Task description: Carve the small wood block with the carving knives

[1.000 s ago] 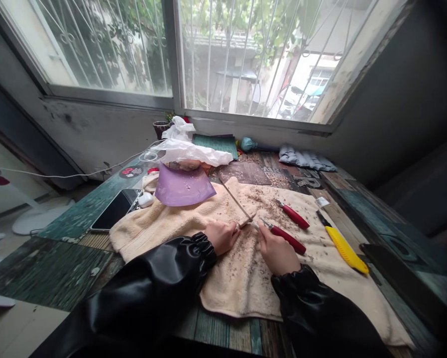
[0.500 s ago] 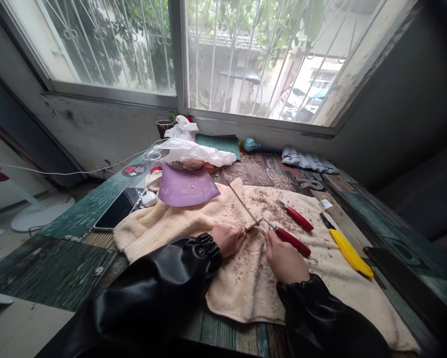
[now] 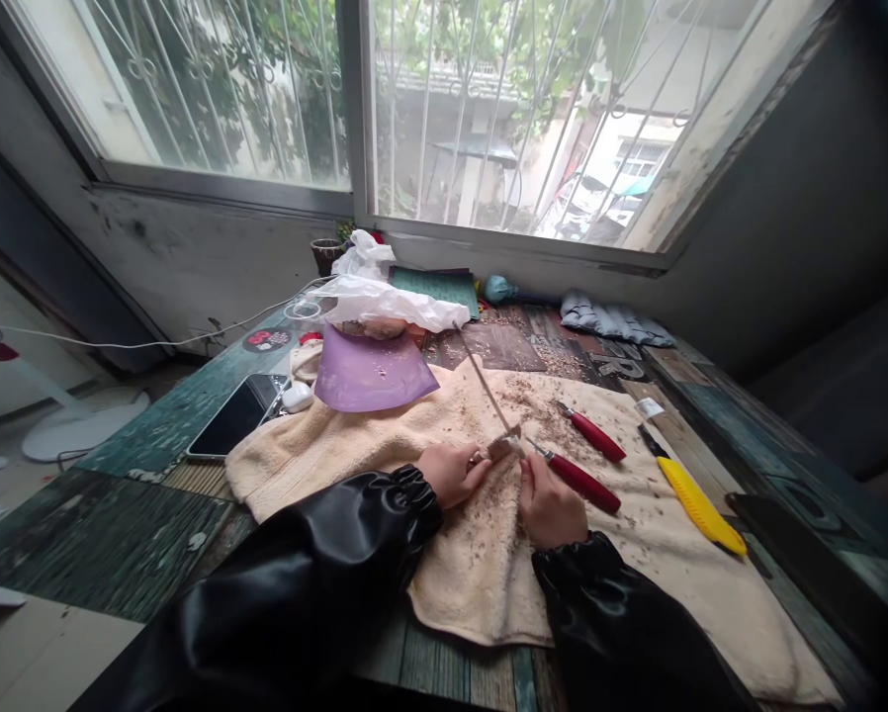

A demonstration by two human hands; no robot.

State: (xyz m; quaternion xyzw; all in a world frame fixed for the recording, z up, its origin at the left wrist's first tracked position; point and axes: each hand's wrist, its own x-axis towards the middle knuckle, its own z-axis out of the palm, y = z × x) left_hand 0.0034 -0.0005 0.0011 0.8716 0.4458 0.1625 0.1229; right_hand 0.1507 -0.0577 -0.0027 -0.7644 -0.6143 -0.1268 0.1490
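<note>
A small piece of carved wood (image 3: 504,445) is pinched in the fingers of my left hand (image 3: 451,475), just above the towel. My right hand (image 3: 552,502) is closed on a long thin file (image 3: 483,378), its handle end hidden in the fingers. The file lies across the wood and points away to the upper left. Beneath both hands spreads a beige towel (image 3: 370,445), strewn with brown shavings. Just right of my right hand lies a red-handled carving knife (image 3: 583,483), with a second red-handled knife (image 3: 598,437) behind it.
A yellow utility knife (image 3: 700,504) rests on the towel's right side. Purple sandpaper (image 3: 376,371), a phone (image 3: 237,415) and a white earphone case (image 3: 297,397) are at left. Behind lie a white plastic bag (image 3: 392,300), a green sheet (image 3: 444,287) and a grey bundle (image 3: 614,321).
My right hand has shifted slightly left, and the far end of the file has moved farther away. The wood has turned and shows a broader face. My left hand stays nearly in place.
</note>
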